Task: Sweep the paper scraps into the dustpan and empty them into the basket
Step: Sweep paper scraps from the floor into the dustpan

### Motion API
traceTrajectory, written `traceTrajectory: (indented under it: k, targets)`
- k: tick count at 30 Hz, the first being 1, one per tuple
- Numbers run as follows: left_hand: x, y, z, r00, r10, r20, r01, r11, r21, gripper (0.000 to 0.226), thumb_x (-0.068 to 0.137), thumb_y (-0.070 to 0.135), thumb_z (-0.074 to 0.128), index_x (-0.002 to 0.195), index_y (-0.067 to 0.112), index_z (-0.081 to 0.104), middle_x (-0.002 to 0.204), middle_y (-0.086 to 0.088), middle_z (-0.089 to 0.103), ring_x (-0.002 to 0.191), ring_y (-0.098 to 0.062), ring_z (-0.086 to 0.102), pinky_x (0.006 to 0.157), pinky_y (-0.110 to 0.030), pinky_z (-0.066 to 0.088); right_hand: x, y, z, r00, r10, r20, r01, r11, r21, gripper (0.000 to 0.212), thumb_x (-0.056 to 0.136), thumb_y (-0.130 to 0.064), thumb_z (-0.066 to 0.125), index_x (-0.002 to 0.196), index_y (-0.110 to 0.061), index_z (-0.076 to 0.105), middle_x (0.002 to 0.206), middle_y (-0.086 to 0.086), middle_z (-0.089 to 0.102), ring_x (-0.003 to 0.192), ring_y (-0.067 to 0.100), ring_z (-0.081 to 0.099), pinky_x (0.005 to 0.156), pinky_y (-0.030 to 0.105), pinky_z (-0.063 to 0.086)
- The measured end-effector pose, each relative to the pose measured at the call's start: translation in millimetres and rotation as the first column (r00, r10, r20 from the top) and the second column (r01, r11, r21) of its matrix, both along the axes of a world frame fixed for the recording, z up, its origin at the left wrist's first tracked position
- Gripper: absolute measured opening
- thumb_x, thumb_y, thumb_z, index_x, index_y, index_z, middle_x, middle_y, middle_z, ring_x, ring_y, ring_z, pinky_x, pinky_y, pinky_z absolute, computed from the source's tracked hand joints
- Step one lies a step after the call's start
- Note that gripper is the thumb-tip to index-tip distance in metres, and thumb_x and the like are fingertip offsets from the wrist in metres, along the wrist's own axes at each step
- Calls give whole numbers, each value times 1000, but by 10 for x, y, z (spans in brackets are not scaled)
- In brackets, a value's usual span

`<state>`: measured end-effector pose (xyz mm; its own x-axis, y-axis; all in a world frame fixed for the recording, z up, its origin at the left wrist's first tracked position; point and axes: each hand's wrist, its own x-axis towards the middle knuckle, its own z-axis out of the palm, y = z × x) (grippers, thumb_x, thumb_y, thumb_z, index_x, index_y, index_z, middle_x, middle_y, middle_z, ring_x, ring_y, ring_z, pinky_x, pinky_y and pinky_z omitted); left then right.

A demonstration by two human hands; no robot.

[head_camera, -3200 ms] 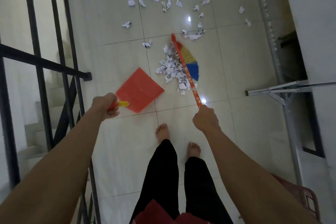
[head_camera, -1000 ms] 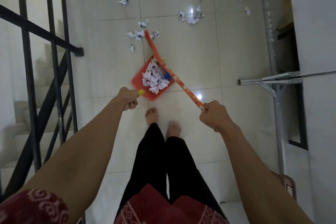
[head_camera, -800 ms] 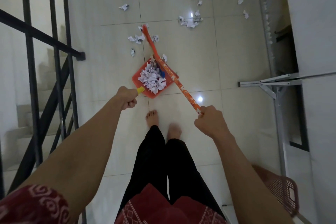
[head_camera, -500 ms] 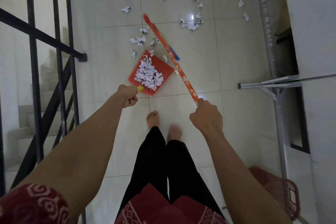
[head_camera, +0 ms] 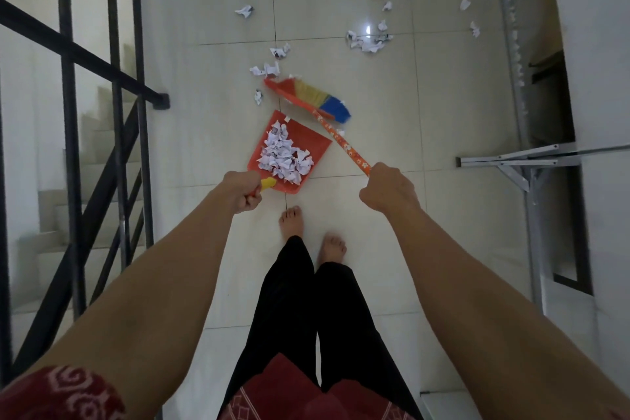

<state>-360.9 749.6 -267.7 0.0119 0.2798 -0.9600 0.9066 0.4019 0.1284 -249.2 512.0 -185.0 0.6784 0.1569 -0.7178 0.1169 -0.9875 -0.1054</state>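
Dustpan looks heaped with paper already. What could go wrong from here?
1. The paper heap sits loose in the dustpan, which the left hand holds by its handle alone; a tilt could spill it.
2. The open stair railing is close by on the left, so spilled scraps might drop down the stairs.
3. More loose scraps lie beyond the broom held by the right hand; they could be left behind.

Your left hand (head_camera: 243, 194) grips a smooth red plastic dustpan (head_camera: 312, 141) heaped with crumpled white paper scraps (head_camera: 283, 157). The broom (head_camera: 308, 94) in your right hand (head_camera: 388, 189) has a glossy printed stick and coarse, synthetic-looking bristles. Beneath both hands, the floor tiles (head_camera: 392, 106) shine glossy. Left of your left hand, the railing (head_camera: 70, 147) is matt black metal.
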Motion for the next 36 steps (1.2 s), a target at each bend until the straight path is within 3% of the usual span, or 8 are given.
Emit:
traceTrajectory:
  k: [6,12,16,18,24,30,36]
  targets:
    - [22,-61,2,999,37,29,-36,999,-9,13,89,-3,38,88,7,46,66,-4,40,27,-7,35,33,-11,29,-225,-293,289,996,-72,-45,72,997,16,17,80,-17,55,96,-15,51,83,2,55,75,25,59,64,31,43]
    - [2,-107,64,997,-19,74,21,999,-29,17,93,2,50,77,8,45,66,-4,40,33,-7,37,34,-10,26,-650,-448,377,986,-163,26,161,986,52,23,87,-18,57,109,-15,54,90,-2,56,75,20,56,59,26,39]
    - [-67,-43,97,997,-32,65,32,999,-8,19,91,-2,46,75,8,45,70,-5,41,48,-11,37,34,-10,25,-790,-502,291,963,-267,40,263,962,69,33,88,-18,57,121,-14,52,97,-2,59,77,18,55,61,26,41]
    - [-100,-45,138,996,-59,60,59,998,11,21,91,-2,48,73,8,44,69,-5,39,52,-13,35,34,-10,24,-845,-539,258,947,-319,33,316,946,70,33,88,-17,57,120,-13,52,105,2,62,79,19,55,65,28,43]
    - [-172,-143,128,989,-142,35,142,990,16,24,92,3,56,73,9,42,67,-3,37,42,-10,35,36,-8,20,-881,-625,62,886,-457,-83,463,882,88,28,82,-18,57,108,-8,57,97,5,63,76,21,60,59,26,44]
    - [-126,-233,40,986,-167,15,167,986,-28,20,94,4,53,77,9,43,68,-3,38,37,-7,35,35,-9,20,-764,-576,15,933,-329,-144,345,933,100,24,80,-19,56,100,-6,57,79,0,52,61,11,51,48,22,33]
    - [-98,-271,6,991,-131,28,132,991,-21,18,95,-1,42,79,8,44,66,-5,40,44,-9,40,35,-10,29,-917,-507,236,948,-279,-154,295,951,96,20,73,-24,55,91,-15,54,83,2,57,67,20,58,54,26,41]
